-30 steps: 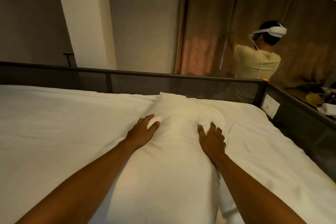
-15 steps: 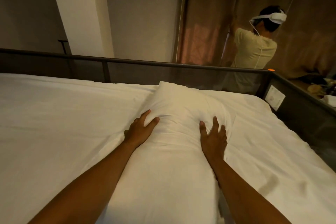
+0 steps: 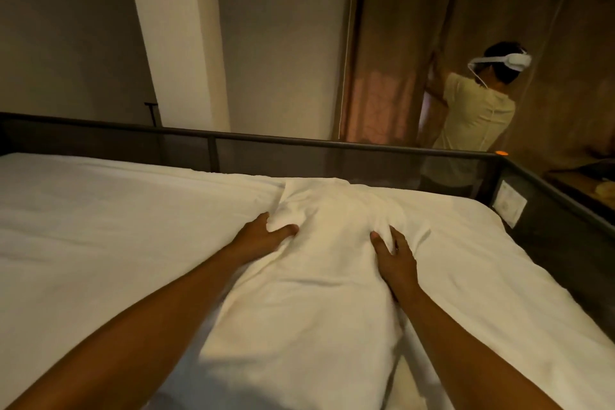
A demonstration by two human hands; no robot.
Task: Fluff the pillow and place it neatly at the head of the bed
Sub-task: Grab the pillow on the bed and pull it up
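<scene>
Both my hands squeeze the white pillow lying lengthwise on the bed.

The bed (image 3: 100,226) fills the lower frame, its white sheet reaching a dark rail (image 3: 299,142) across the middle. The pillow (image 3: 316,276) lies in the centre, its long axis running from the bottom edge up toward the rail, far end just short of it. My left hand (image 3: 263,240) pinches a fold of fabric on its left side, grip narrow; my right hand (image 3: 396,260) presses the right side, fingers dug into creases. At upper right a person (image 3: 472,116) stands facing brown curtains (image 3: 392,60).
</scene>
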